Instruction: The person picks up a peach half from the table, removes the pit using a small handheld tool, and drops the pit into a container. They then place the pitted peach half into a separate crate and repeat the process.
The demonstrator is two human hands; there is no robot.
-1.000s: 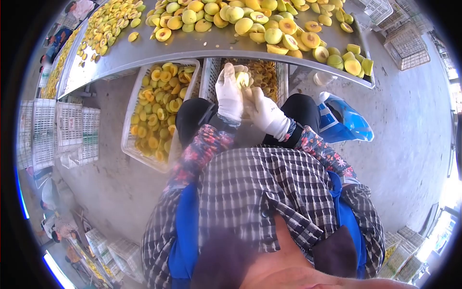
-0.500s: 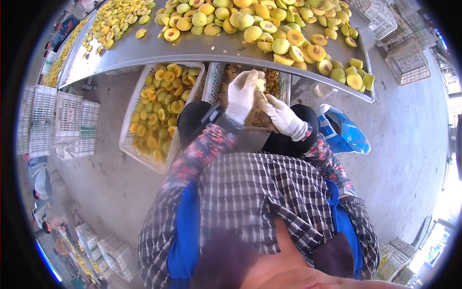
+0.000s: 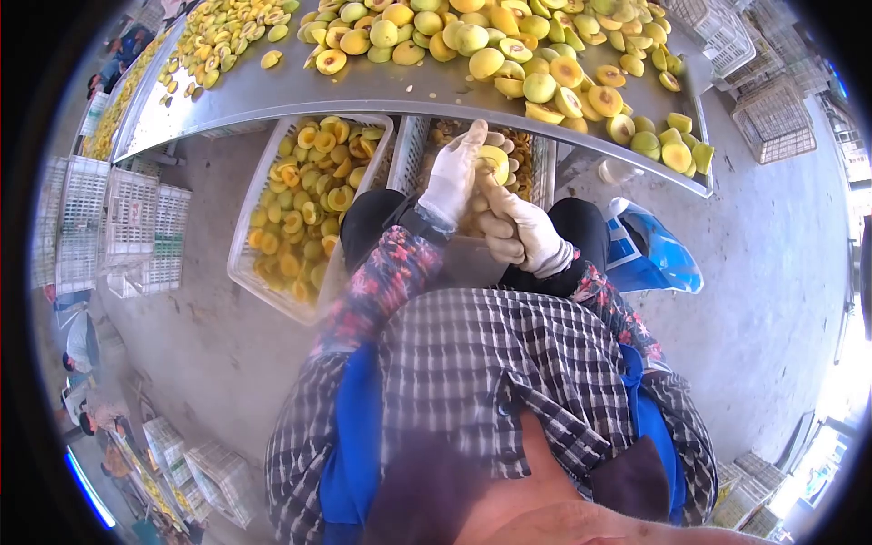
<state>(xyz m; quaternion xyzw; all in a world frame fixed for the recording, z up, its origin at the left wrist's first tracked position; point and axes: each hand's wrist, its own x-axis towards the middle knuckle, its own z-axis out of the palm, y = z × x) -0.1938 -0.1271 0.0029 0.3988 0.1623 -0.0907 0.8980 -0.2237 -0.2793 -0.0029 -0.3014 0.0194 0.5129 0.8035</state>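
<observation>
My left hand (image 3: 459, 173), in a white glove, is closed around a yellow halved fruit (image 3: 491, 164) above the crate of dark scraps (image 3: 439, 134). The fruit's cut face is turned up. My right hand (image 3: 524, 227), also gloved, is curled just below and right of it, its fingertips at the fruit's lower edge. Its fingers are wrapped round something small that is mostly hidden. To the left stands a white crate (image 3: 238, 241) full of halved fruit. Above lies the metal table (image 3: 381, 94) with piles of cut fruit.
A blue and white bag (image 3: 668, 256) lies on the floor to the right. Stacked white crates (image 3: 127, 222) stand at the left, and more crates (image 3: 775, 118) at the upper right. Other people (image 3: 82, 342) show at the far left edge.
The fruit shows more between my hands, its cut face now visible. My right hand has turned and curled its fingers more. The view has shifted slightly.
</observation>
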